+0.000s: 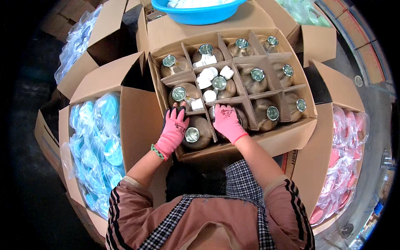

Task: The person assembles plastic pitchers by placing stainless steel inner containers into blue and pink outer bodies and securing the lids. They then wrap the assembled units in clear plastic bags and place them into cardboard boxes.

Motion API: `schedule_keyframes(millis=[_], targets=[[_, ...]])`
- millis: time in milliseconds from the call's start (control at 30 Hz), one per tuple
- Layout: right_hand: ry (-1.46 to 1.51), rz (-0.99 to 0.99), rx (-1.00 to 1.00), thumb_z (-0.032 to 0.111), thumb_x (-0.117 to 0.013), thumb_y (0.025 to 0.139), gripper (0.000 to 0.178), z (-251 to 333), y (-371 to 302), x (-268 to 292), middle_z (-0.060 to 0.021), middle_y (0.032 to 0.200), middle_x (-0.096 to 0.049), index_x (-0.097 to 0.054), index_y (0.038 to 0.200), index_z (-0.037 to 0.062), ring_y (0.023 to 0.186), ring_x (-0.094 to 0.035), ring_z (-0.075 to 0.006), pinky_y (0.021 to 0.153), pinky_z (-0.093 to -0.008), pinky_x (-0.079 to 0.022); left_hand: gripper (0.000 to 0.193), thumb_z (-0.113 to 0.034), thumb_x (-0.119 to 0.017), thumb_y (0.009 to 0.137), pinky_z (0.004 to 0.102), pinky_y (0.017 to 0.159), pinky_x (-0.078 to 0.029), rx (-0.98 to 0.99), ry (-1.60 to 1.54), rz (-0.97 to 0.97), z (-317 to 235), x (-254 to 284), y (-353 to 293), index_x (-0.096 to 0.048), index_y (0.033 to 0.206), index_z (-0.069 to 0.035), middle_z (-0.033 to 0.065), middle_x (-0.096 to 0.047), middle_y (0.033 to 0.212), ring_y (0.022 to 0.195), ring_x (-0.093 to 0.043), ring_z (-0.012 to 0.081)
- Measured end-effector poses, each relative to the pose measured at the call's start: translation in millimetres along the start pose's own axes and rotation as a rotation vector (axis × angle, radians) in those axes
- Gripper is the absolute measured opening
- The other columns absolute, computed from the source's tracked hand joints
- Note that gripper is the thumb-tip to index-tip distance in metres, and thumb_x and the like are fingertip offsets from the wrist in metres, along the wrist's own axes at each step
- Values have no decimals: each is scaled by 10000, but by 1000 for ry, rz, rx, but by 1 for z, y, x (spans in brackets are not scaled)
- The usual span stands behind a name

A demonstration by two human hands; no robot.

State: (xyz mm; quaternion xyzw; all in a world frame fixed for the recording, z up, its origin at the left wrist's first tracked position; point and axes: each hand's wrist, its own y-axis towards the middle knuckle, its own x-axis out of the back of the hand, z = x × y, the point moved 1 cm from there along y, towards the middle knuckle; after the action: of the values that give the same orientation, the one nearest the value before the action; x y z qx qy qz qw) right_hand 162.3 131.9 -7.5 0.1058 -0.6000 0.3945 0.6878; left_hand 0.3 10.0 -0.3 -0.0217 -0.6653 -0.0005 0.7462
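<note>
A cardboard box (246, 143) with a grid of dividers holds clear glass bottles (192, 135) standing upright, their round mouths facing up. Small white caps (209, 96) lie loose among the bottles in the middle and left cells. My left hand (174, 127), in a pink glove with dark fingertips, rests between two bottles of the left column. Its fingers are stretched and slightly apart, their tips by the neck of the farther bottle (178, 94). My right hand (228, 121), also pink-gloved, bends its fingers over a front-row bottle; what they grip is hidden.
A blue basin (200, 14) of white items stands beyond the box. Open cartons hold bagged blue plastic pieces (98, 146) on the left and bagged pink ones (342, 162) on the right. More cartons with bagged items (79, 46) stand farther back. Raised flaps surround the bottle box.
</note>
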Motion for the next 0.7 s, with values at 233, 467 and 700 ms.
schedule_keyframes(millis=[233, 467, 700], targets=[[286, -212, 76, 279, -689, 627, 564, -11, -17, 27, -147, 1000, -540, -483, 1076, 7, 988, -494, -276, 860, -369, -400, 447, -63, -703, 636, 297, 801, -418, 277, -873, -281, 10, 66, -18, -505, 1030, 9, 136, -524, 993, 899, -531, 257], [2046, -187, 76, 208, -520, 785, 410, -65, -93, 50, -130, 1076, -495, -435, 1153, 48, 971, -529, -291, 809, -408, -465, 545, -40, -626, 725, 261, 811, -406, 521, -1754, -222, 2, 71, -24, -393, 1217, 3, 40, -524, 935, 911, -523, 146], [2013, -124, -132, 203, -562, 773, 443, -84, -152, 19, -96, 912, -506, -399, 1151, 41, 759, -534, -191, 621, -264, -453, 596, -205, -759, 556, 379, 772, -430, 182, -687, -219, -8, 63, -31, -470, 1044, -21, 168, -501, 971, 888, -510, 339]])
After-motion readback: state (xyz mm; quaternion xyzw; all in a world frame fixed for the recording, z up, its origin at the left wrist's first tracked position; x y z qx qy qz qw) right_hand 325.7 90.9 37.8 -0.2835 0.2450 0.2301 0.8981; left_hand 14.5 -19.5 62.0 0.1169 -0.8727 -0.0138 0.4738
